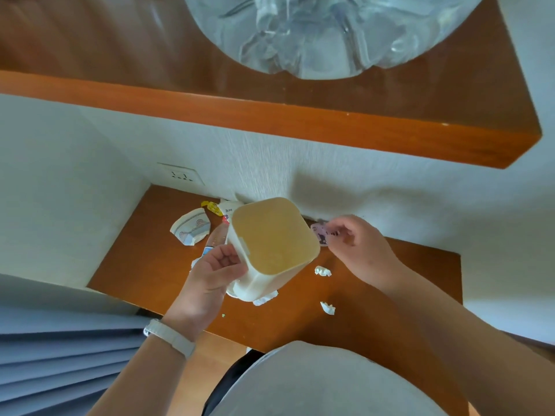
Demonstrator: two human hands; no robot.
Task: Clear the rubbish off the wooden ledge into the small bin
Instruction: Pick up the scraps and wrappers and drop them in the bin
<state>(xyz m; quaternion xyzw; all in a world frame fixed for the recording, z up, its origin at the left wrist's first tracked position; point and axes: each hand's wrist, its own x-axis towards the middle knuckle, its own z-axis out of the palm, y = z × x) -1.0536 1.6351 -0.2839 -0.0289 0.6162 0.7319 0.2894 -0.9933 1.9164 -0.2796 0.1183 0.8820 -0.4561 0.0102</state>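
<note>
My left hand (217, 273) grips the side of the small white bin (271, 250), whose tan lid is down, and holds it just above the wooden ledge (144, 262). My right hand (357, 241) pinches a small purple wrapper (319, 234) beside the bin, near the wall. Rubbish lies on the ledge: a torn white and blue wrapper (190, 228), a yellow sweet wrapper (211, 207), a clear wrapper (216, 237) partly behind my left hand, and two crumpled paper bits (322, 271) (328, 307). More white paper (265, 298) shows under the bin.
A wooden shelf (270, 115) juts out above the ledge with a big clear plastic bag (315, 31) on it. A wall socket (181, 175) sits at the ledge's back left. Grey-blue curtain folds (60, 355) hang at the lower left.
</note>
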